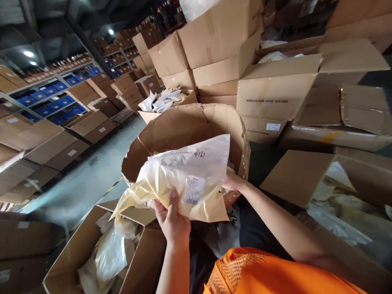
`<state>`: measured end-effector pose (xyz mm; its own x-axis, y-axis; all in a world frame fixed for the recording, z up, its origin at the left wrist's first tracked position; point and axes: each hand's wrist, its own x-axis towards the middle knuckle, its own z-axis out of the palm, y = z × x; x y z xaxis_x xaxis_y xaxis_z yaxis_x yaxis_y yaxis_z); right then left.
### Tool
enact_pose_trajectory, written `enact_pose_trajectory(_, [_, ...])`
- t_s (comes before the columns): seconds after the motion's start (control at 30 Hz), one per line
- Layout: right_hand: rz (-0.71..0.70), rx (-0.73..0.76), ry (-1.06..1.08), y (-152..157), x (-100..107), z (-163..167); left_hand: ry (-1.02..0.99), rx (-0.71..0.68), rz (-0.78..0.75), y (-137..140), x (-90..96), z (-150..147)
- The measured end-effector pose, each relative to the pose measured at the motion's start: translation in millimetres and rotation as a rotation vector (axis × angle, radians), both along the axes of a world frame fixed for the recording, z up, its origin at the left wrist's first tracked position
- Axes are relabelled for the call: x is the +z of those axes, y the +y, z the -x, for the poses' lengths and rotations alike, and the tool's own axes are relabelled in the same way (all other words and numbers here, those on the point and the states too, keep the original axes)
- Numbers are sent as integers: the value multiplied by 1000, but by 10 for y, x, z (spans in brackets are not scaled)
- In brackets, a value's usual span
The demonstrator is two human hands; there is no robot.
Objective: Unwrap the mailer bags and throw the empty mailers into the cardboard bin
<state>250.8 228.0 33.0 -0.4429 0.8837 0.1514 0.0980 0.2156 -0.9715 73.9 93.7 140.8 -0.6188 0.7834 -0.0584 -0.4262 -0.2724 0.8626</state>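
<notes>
The bag point(171, 169) is glossy plastic, the bin point(183, 122) matt cardboard, rough-rimmed.

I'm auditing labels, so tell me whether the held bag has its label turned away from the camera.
No, the white label on the bag faces the camera, near the left hand.

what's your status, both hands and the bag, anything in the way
Left hand gripping bag low; right hand at its right side, grip partly hidden. Label facing camera, nothing covering it. Open carton behind the bag.
</notes>
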Motion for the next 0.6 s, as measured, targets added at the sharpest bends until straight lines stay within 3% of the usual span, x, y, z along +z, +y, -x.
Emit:
enact_pose_trajectory(0.1, [-65,89,-32,6,19,-13,14,28,-17,-19,-7,27])
enact_pose_trajectory(0.3, [-86,99,-73,24,20,-16,-31,33,-42,-26,-36,58])
enact_pose_trajectory(0.5, [-66,118,-113,16,42,-8,-17,100,-126,45,-108,39])
enact_pose_trajectory(0.6, [-6,105,-139,1,52,-24,4,136,-149,37,-50,122])
